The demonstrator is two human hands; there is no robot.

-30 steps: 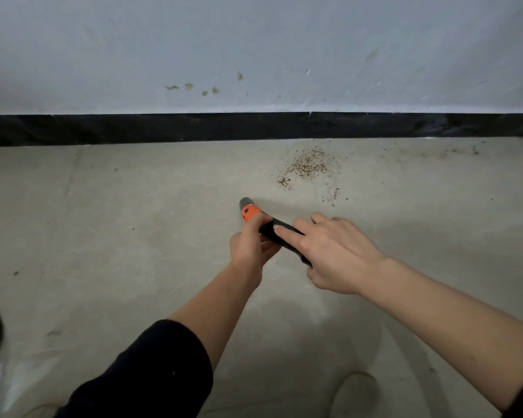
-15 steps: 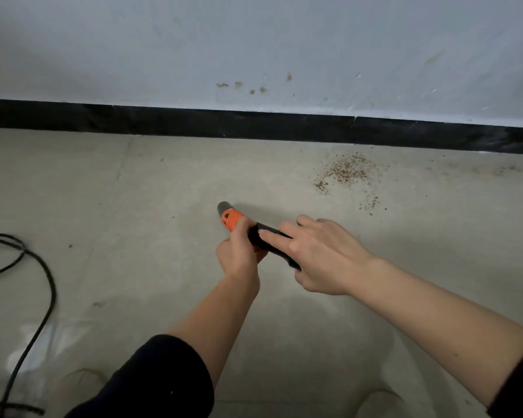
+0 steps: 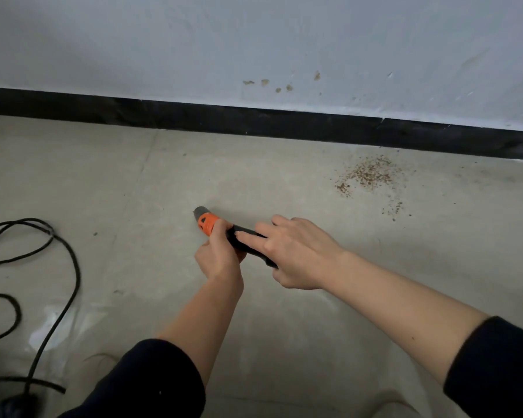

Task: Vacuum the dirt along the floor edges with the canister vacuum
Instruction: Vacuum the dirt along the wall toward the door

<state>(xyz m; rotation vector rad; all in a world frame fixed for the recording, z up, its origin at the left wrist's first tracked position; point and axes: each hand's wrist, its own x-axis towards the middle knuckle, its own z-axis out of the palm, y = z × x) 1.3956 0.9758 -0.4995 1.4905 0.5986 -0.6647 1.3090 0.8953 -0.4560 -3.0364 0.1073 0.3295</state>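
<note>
left hand clenched round black vacuum wand with orange collar and grey tip, right hand grasping black part behind. tip over grey floor, well left of brown crumb dirt patch beside black baseboard. black cable looped far left.

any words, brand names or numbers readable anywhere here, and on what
None readable.
The orange and black vacuum nozzle carries only a small dark mark, too small to read; the black cable, black skirting board and white wall show no writing.
</note>
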